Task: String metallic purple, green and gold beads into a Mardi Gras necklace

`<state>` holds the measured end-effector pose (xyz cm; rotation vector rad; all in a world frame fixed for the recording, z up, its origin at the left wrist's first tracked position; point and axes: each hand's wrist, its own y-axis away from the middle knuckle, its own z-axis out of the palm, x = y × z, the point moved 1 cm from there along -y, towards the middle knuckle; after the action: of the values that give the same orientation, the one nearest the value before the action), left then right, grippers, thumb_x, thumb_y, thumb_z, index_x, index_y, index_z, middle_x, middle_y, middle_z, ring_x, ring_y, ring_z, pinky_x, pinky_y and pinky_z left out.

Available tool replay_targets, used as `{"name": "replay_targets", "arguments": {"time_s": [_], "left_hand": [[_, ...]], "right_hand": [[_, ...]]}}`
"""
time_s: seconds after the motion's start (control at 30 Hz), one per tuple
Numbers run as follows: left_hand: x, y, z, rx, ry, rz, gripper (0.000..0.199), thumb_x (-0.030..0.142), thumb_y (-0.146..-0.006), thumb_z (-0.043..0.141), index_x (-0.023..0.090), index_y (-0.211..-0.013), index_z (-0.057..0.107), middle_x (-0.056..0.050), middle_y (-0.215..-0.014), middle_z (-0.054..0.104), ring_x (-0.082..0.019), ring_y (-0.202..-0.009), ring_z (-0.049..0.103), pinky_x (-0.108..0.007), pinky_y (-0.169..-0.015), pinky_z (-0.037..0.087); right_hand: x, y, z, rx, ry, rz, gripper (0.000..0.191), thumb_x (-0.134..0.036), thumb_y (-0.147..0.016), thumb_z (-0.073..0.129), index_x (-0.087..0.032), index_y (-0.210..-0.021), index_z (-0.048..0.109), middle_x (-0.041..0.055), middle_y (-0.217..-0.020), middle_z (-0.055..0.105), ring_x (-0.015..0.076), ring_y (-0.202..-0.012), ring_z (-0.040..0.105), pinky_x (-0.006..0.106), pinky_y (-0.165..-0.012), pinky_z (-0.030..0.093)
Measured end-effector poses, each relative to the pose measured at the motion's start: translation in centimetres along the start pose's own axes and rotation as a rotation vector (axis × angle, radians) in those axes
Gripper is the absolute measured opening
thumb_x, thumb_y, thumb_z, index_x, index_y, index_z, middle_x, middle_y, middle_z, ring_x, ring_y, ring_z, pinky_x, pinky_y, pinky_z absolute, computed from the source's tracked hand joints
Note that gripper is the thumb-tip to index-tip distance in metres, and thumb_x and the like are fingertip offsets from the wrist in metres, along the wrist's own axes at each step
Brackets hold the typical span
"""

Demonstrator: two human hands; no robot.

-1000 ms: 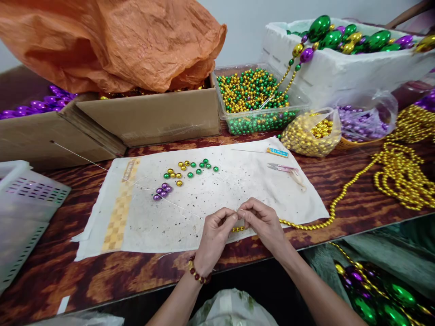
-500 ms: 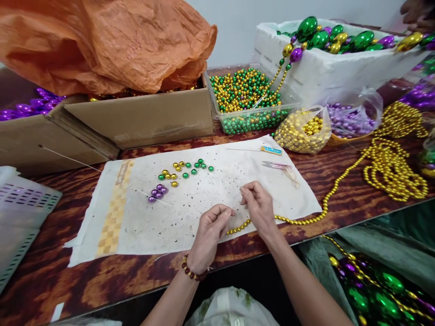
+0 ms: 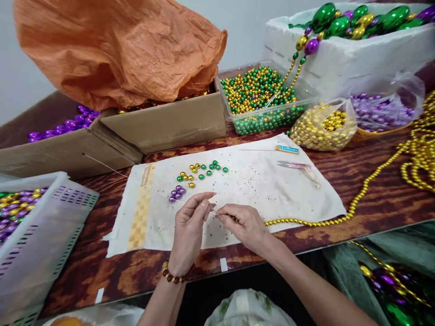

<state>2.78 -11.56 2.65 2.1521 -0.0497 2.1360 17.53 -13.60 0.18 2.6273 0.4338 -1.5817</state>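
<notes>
As my right hand (image 3: pixel 243 222) pinches the gold bead strand (image 3: pixel 311 223) near the towel's (image 3: pixel 251 192) front edge, my left hand (image 3: pixel 188 226) curls nearby, its grip unclear.

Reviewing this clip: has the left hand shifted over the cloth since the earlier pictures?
Yes. Judged against the purple beads lying on the cloth, the left hand has moved leftward, closer to them.

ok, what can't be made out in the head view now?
All head view:
- Part of the gold bead strand: hidden by the right hand.
- White thread near the left hand: too thin to trace.
- Right cardboard box contents: mostly behind the orange sheet.
- White basket: cut off at left.
</notes>
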Motion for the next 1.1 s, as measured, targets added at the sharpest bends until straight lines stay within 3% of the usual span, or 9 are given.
{"name": "replay_targets", "arguments": {"time_s": [0.1,0.2,0.37,0.47,0.67,0.8,0.93,1.1], "left_hand": [[0.6,-0.2,-0.6,-0.160,-0.482,0.114,0.025,0.027,-0.093,0.048,0.024,-0.115,0.060,-0.004,-0.102,0.060,-0.016,-0.089,0.055,-0.029,-0.081,0.041],[1.0,-0.4,-1.2,-0.391,-0.798,0.204,0.023,0.024,-0.095,0.043,0.023,-0.111,0.059,-0.004,-0.095,0.058,-0.018,-0.092,0.053,-0.031,-0.083,0.039],[1.0,-1.0,-2.8,-0.648,-0.873,0.116,0.023,0.027,-0.096,0.039,0.022,-0.092,0.061,-0.001,-0.083,0.053,-0.015,-0.078,0.052,-0.028,-0.072,0.040],[0.9,-1.0,-4.5,-0.718,-0.857,0.076,0.023,0.032,-0.096,0.041,0.022,-0.088,0.060,-0.001,-0.084,0.053,-0.016,-0.080,0.053,-0.026,-0.074,0.040],[1.4,-0.3,-11.3,-0.636,-0.768,-0.089,0.018,0.036,-0.093,0.046,0.024,-0.087,0.058,0.001,-0.085,0.055,-0.015,-0.080,0.053,-0.023,-0.074,0.040],[2.2,1.1,-15.9,-0.446,-0.720,-0.175,0.021,0.038,-0.092,0.047,0.022,-0.081,0.055,0.002,-0.080,0.051,-0.015,-0.075,0.049,-0.023,-0.070,0.039],[1.7,3.1,-19.7,-0.269,-0.694,-0.207,0.025,0.038,-0.093,0.045,0.020,-0.075,0.047,0.003,-0.074,0.042,-0.013,-0.068,0.039,-0.023,-0.063,0.034],[0.3,6.2,-23.7,-0.151,-0.764,-0.178,0.025,0.037,-0.092,0.044,0.019,-0.074,0.046,0.003,-0.074,0.042,-0.013,-0.070,0.040,-0.025,-0.066,0.034]], "right_hand": [[0.1,0.1,-0.1,0.056,0.251,0.015,0.009,-0.025,-0.093,0.053,-0.023,-0.098,0.060,-0.0007,-0.093,0.065,0.0143,-0.076,0.061,0.025,-0.064,0.039],[0.2,0.3,-0.5,0.100,0.395,0.023,0.010,-0.025,-0.094,0.049,-0.021,-0.099,0.057,0.0023,-0.102,0.062,0.0139,-0.075,0.061,0.024,-0.059,0.036],[0.2,0.8,-2.0,0.017,0.490,-0.022,0.016,-0.030,-0.098,0.044,-0.022,-0.098,0.057,0.0029,-0.109,0.061,0.0132,-0.076,0.063,0.023,-0.057,0.036],[0.3,1.7,-3.9,-0.108,0.526,-0.036,0.021,-0.038,-0.095,0.051,-0.022,-0.107,0.057,0.0017,-0.101,0.067,0.0173,-0.081,0.066,0.026,-0.064,0.040],[2.1,6.1,-9.5,-0.227,0.593,0.072,0.022,-0.039,-0.091,0.058,-0.026,-0.109,0.061,-0.0010,-0.089,0.072,0.0185,-0.078,0.068,0.026,-0.065,0.044],[3.5,8.7,-11.9,-0.227,0.589,0.148,0.020,-0.036,-0.093,0.055,-0.026,-0.108,0.063,0.0002,-0.088,0.072,0.0172,-0.071,0.068,0.025,-0.062,0.047],[2.8,9.5,-10.4,-0.334,0.486,0.076,0.024,-0.031,-0.098,0.045,-0.027,-0.116,0.059,0.0018,-0.096,0.070,0.0160,-0.076,0.068,0.024,-0.063,0.050],[1.4,9.7,-4.7,-0.310,0.473,-0.091,0.026,-0.031,-0.097,0.044,-0.026,-0.115,0.062,0.0050,-0.109,0.068,0.0188,-0.087,0.070,0.025,-0.067,0.056]]}}
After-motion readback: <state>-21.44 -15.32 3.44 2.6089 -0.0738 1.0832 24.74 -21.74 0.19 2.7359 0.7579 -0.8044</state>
